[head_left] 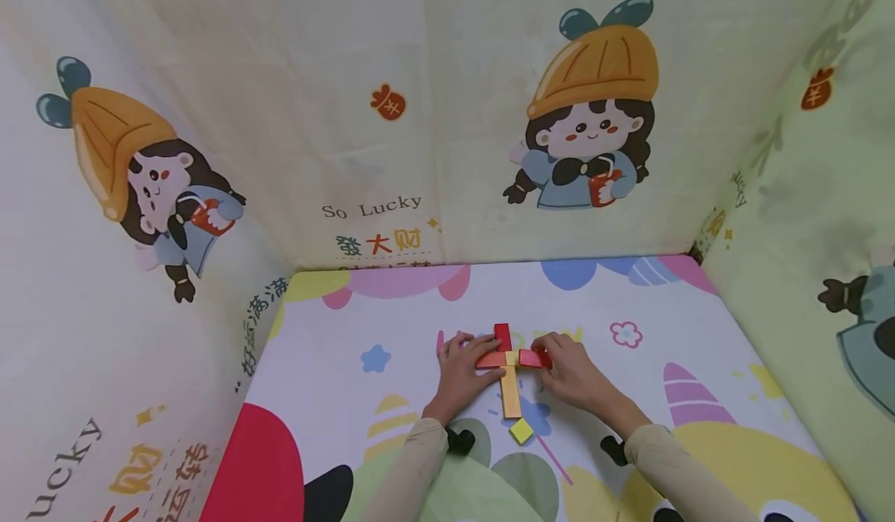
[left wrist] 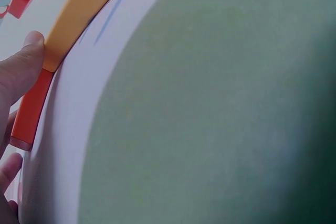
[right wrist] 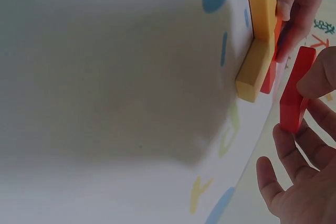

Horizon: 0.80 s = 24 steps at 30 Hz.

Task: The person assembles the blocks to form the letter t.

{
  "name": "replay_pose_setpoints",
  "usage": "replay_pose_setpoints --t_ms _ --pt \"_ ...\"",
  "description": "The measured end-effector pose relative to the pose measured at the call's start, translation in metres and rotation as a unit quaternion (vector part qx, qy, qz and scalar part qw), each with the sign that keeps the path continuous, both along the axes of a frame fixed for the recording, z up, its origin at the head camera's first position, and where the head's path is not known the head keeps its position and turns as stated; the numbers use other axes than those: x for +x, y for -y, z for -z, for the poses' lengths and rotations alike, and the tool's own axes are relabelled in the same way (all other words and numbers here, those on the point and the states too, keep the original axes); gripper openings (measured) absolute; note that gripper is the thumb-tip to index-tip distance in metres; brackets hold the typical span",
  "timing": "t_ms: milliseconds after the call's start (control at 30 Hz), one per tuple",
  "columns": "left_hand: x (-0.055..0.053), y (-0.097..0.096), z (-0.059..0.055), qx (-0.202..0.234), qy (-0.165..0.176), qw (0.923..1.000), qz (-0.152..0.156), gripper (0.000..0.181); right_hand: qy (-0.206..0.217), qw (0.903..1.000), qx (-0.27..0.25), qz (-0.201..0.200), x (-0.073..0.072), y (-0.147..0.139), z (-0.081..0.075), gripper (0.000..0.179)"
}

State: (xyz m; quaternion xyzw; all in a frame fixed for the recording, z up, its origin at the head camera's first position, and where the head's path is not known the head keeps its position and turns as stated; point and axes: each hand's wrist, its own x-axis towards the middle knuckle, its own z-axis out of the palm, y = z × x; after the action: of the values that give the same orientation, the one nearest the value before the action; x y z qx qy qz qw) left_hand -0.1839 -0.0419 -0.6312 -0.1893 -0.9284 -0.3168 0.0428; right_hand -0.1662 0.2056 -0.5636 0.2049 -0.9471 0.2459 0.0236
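On the table, several wooden blocks form a cross. A long tan block [head_left: 511, 394] points toward me, a red block [head_left: 502, 335] points away, and an orange-red block [head_left: 491, 360] lies to the left. A short pale yellow block [head_left: 512, 358] is at the centre. My left hand [head_left: 460, 373] holds the left block between its thumb [left wrist: 29, 59] and fingers, with fingertips by the far red block. My right hand [head_left: 569, 370] pinches another red block [right wrist: 296, 90] by thumb and fingers. In the right wrist view, a gap separates it from the pale yellow block.
A small yellow block [head_left: 520, 431] lies turned on its corner at the near end of the long tan block. The table [head_left: 412, 328] has a printed cartoon cover. Patterned cloth [head_left: 447, 157] rises as walls behind it and on both sides.
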Motion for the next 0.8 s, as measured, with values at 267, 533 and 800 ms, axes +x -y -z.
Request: replay_pose_setpoints --t_ms 267,533,800 --pt "0.000 0.000 0.002 -0.001 -0.008 1.0000 0.002 0.062 0.013 0.9998 0.017 0.005 0.011 -0.003 0.003 0.041" --pt "0.001 0.000 0.001 -0.003 -0.002 1.0000 0.000 0.062 0.016 0.9998 0.013 0.005 0.027 -0.005 0.006 0.040" --pt "0.000 0.000 0.001 -0.008 0.002 1.0000 -0.006 0.062 0.006 0.9997 0.019 -0.013 0.041 -0.011 0.013 0.038"
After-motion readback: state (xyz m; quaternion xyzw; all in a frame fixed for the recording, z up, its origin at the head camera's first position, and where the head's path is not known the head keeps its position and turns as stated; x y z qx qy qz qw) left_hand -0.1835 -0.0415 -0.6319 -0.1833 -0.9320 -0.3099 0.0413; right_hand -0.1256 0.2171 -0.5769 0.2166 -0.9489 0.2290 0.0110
